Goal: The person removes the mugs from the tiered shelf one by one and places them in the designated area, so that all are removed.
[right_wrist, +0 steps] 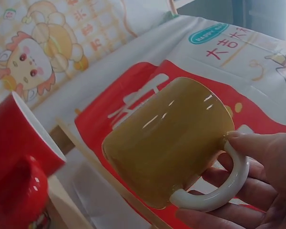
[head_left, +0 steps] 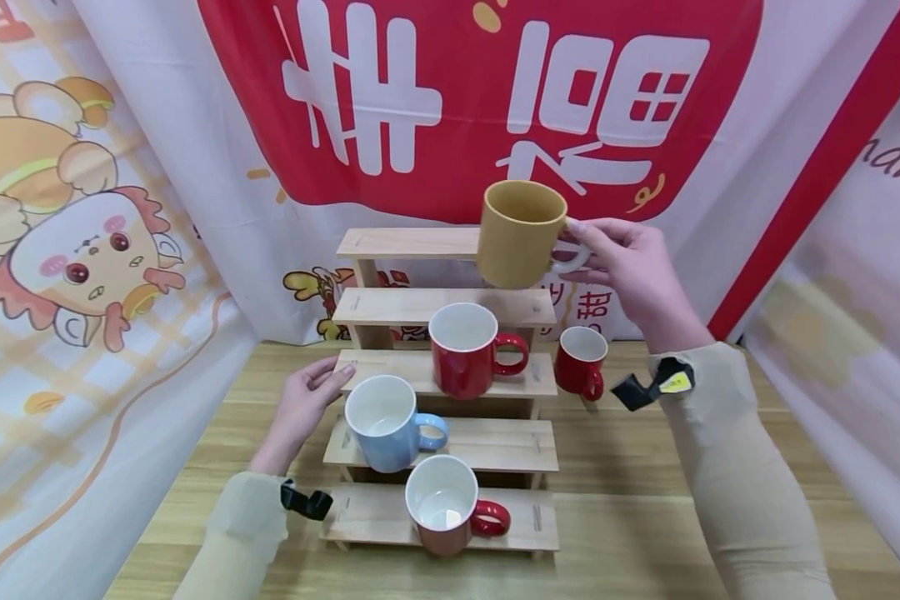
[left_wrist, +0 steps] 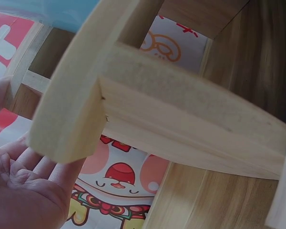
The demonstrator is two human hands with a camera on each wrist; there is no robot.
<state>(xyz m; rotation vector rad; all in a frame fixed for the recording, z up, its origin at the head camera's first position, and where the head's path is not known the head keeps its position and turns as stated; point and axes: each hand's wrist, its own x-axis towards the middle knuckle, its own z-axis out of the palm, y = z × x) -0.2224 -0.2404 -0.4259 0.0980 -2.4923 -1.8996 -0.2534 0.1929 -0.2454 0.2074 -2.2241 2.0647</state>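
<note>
My right hand (head_left: 633, 258) grips the white handle of a tan mug (head_left: 521, 237), held upright in front of the top shelf's right end. The right wrist view shows the thumb on top of the mug's handle (right_wrist: 214, 193) and fingers beneath it. At the left end of the third tier, my left hand (head_left: 311, 400) touches the wooden stepped rack (head_left: 375, 308), thumb on top. In the left wrist view its fingers (left_wrist: 31, 167) lie beside the wood. A red mug (head_left: 463, 354) sits on the middle tier, a light blue mug (head_left: 390, 437) one tier lower.
A white-lined mug with a red handle (head_left: 441, 500) stands on the lowest tier. On the wooden table (head_left: 622, 475), right of the rack, is a small red mug (head_left: 579, 367). Printed cloth (head_left: 232, 167) hangs behind and on both sides.
</note>
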